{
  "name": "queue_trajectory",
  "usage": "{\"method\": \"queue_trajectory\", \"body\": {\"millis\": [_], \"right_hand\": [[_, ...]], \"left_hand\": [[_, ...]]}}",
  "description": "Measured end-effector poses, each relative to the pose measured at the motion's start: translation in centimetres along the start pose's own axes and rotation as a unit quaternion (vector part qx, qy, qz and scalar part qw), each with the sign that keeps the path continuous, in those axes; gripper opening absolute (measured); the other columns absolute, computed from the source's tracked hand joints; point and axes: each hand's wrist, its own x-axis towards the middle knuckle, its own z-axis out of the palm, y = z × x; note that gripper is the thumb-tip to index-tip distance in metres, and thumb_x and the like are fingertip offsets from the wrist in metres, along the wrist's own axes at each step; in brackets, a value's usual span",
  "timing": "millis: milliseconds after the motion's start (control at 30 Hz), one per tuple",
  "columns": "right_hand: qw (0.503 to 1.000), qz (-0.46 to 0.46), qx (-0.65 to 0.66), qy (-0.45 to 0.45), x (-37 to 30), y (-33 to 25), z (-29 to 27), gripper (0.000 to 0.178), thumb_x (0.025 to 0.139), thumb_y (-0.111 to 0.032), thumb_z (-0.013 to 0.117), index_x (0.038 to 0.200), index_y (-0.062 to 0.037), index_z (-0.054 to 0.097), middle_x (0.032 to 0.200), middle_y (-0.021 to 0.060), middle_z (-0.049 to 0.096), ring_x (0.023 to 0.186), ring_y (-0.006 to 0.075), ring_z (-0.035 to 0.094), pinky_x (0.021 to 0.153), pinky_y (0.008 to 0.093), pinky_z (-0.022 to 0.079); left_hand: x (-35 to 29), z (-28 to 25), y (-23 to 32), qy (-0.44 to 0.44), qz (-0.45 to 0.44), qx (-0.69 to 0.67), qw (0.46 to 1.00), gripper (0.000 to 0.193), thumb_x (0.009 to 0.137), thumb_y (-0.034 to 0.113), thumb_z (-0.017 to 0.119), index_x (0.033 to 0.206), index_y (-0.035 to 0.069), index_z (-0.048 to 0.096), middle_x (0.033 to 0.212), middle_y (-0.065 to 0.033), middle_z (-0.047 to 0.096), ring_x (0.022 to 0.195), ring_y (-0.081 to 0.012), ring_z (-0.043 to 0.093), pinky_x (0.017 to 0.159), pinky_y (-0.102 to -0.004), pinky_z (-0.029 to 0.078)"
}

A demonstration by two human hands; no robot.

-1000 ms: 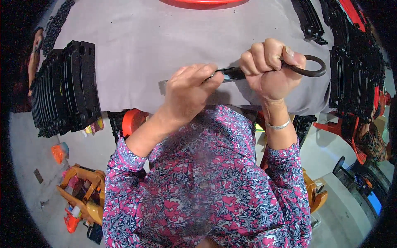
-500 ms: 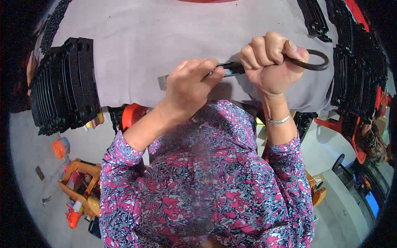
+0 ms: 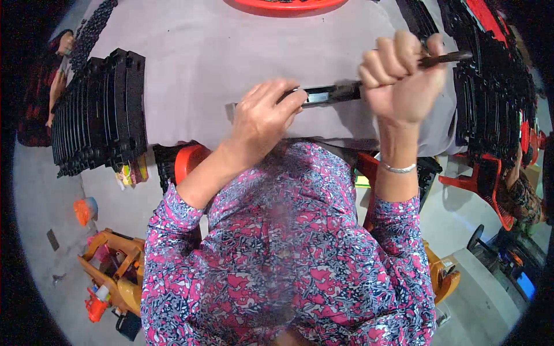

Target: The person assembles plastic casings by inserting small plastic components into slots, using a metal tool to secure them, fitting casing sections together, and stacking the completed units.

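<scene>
A long narrow black plastic strip (image 3: 346,91) with a pale shiny inset lies across the grey-covered table near its front edge. My left hand (image 3: 261,112) is closed over the strip's left part, thumb and fingers pinching it. A grey end pokes out left of that hand. Beyond the strip's right end, my right hand (image 3: 404,81) is raised in a fist, somewhat blurred. It grips a dark tool with a loop handle (image 3: 453,58), seen edge-on, whose working end is hidden by the hand. Whether this hand touches the strip I cannot tell.
Stacked black plastic strips (image 3: 104,112) stand on the table's left, with more stacks (image 3: 487,104) along the right. A red round tray (image 3: 288,7) sits at the far edge. Other people's arms show at both sides. Red stools (image 3: 190,161) and a yellow-brown chair (image 3: 115,259) are below.
My right hand has risen up and to the right with the loop-handled tool, uncovering more of the strip's right part. My left hand stays on the strip. The view has shifted slightly.
</scene>
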Motion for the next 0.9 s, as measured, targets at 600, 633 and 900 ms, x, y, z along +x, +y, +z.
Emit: {"method": "queue_trajectory", "body": {"millis": [600,633,900], "right_hand": [[0.565,0.146,-0.812,-0.033,-4.9,0.8,1.0,0.024,0.094,-0.016,0.051,0.109,-0.0057,0.067,0.078,0.0238,0.060,0.071,0.0410,0.063,0.060,0.0455,0.047],[0.583,0.184,-0.792,-0.007,-5.4,1.4,1.0,0.025,0.095,-0.018,0.051,0.110,-0.0051,0.067,0.081,0.0236,0.063,0.072,0.0403,0.064,0.061,0.0451,0.048],[0.787,0.341,-0.514,-0.035,-7.5,6.6,3.1,0.038,0.101,-0.030,0.045,0.110,0.0029,0.063,0.069,0.0059,0.056,0.069,0.0137,0.053,0.068,0.0320,0.046]], "left_hand": [[1.5,-4.4,-3.0,-0.025,-0.014,0.117,0.993,0.047,0.064,0.000,0.071,0.110,0.010,0.064,0.116,-0.0114,0.058,0.110,-0.0315,0.054,0.092,-0.0465,0.041],[1.8,-4.0,-3.6,-0.021,0.009,0.135,0.991,0.048,0.066,0.000,0.070,0.113,0.010,0.063,0.119,-0.0131,0.056,0.111,-0.0326,0.053,0.093,-0.0456,0.042],[3.4,-0.9,-3.6,0.017,-0.072,-0.185,0.980,0.043,0.079,0.000,0.063,0.121,0.003,0.058,0.111,-0.0159,0.057,0.090,-0.0321,0.063,0.080,-0.0391,0.052]]}}
